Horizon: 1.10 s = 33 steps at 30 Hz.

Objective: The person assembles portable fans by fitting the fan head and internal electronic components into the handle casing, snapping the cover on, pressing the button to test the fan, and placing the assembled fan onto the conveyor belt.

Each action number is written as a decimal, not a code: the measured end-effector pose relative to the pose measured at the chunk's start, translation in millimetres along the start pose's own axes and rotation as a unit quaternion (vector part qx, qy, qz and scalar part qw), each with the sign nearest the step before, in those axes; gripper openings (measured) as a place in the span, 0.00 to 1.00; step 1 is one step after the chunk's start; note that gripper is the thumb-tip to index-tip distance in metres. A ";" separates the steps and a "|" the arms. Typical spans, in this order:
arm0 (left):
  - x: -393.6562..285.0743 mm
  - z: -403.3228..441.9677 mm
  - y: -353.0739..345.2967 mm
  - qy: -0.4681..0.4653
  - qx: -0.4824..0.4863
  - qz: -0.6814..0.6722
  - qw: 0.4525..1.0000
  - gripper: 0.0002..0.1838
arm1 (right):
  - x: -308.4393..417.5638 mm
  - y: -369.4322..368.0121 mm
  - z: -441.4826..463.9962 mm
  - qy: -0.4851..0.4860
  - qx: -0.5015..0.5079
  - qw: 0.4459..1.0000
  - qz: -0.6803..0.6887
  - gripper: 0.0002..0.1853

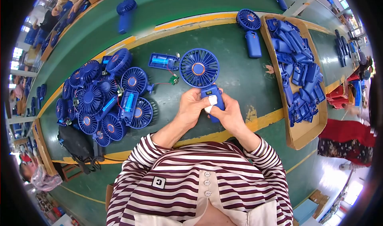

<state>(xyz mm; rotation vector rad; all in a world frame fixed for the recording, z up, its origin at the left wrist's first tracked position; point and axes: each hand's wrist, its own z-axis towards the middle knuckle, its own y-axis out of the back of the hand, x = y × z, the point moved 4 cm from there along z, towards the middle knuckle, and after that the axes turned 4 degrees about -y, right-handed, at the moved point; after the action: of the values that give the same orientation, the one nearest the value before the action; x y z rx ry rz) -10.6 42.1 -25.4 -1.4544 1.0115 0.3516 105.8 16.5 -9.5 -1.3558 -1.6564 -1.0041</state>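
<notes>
A blue handheld fan (205,85) is held over the green table, its round grille pointing away from me. My left hand (189,109) is closed around the left side of its handle, and my right hand (232,113) grips the right side. Both thumbs, wrapped in white coverings, press on the handle front, just below a small dark display (208,93). Left of the grille lies an opened fan handle (161,61) with a light-blue battery inside. A thin red wire runs from it to a small green circuit board (173,79).
Unfinished blue fans (91,99) with exposed batteries are heaped at left, near a black bag (76,142). A cardboard box (297,141) of blue casing parts stands at right. Another fan (253,44) lies beside it. Beyond the yellow edge, a fan (125,16) sits on a green belt (175,8).
</notes>
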 end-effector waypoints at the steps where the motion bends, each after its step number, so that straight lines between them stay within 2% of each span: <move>1: -0.1 0.0 0.0 -0.005 -0.004 0.003 1.000 0.17 | -0.5 -0.7 0.3 0.001 0.001 1.000 0.000 0.12; 3: -0.7 -0.5 0.2 -0.011 -0.009 0.007 1.000 0.16 | -1.8 -2.2 1.0 0.005 0.009 0.999 0.047 0.12; 9: -6.3 8.0 -2.3 -0.047 -0.002 0.026 0.999 0.17 | 7.9 0.1 9.6 0.012 0.020 0.998 0.063 0.13; 11: -11.2 18.1 1.0 -0.072 -0.042 0.041 0.996 0.18 | 17.3 2.8 23.4 0.019 0.017 0.997 0.068 0.13; 12: -14.5 22.0 6.9 -0.105 -0.037 0.078 0.991 0.19 | 24.7 4.2 32.4 0.017 0.015 0.997 0.074 0.13; 14: -15.2 24.3 9.9 -0.185 -0.110 0.069 0.974 0.20 | 49.0 12.0 58.6 0.058 0.003 0.995 0.086 0.14; 15: -14.2 26.3 17.4 -0.180 -0.101 0.146 0.967 0.17 | 65.1 15.4 74.8 0.078 -0.003 0.994 0.075 0.14; 16: -8.7 25.3 22.7 -0.147 -0.101 0.211 0.961 0.15 | 81.5 15.4 88.2 0.069 -0.017 0.988 0.134 0.12; 17: -2.6 23.7 23.6 -0.140 -0.086 0.214 0.963 0.12 | 96.2 17.9 108.7 0.087 -0.029 0.991 0.095 0.14; 18: 0.4 21.9 22.5 -0.173 -0.075 0.275 0.943 0.10 | 101.6 21.6 138.6 0.125 -0.058 0.990 0.016 0.19; 19: 4.5 20.5 21.8 -0.191 -0.054 0.317 0.927 0.10 | 112.8 23.9 161.6 0.167 -0.125 0.974 -0.090 0.21; 20: 6.3 21.1 20.6 -0.209 -0.033 0.359 0.909 0.10 | 127.4 25.2 181.3 0.217 -0.208 0.924 -0.238 0.25; 22: -0.3 23.1 16.0 -0.223 -0.027 0.394 0.891 0.10 | 142.6 22.1 224.7 0.277 -0.306 0.839 -0.354 0.27; 26: -10.9 22.6 8.0 -0.256 -0.012 0.393 0.883 0.11 | 153.3 13.7 292.9 0.293 -0.374 0.740 -0.477 0.25; 29: -14.7 22.7 5.6 -0.299 -0.019 0.415 0.859 0.15 | 150.1 3.5 316.7 0.306 -0.391 0.710 -0.500 0.26; 31: -19.4 22.1 3.8 -0.273 -0.021 0.429 0.861 0.14 | 145.5 -7.5 321.0 0.292 -0.378 0.704 -0.525 0.29; 33: -16.0 22.1 4.7 -0.263 -0.025 0.437 0.860 0.15 | 152.7 -31.0 290.4 0.372 -0.359 0.679 -0.522 0.30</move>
<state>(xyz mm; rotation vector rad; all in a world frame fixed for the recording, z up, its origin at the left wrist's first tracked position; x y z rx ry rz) -15.4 69.0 -20.8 -0.7676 1.1466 1.3633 30.8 336.9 8.7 -0.0348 -1.2838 -2.6404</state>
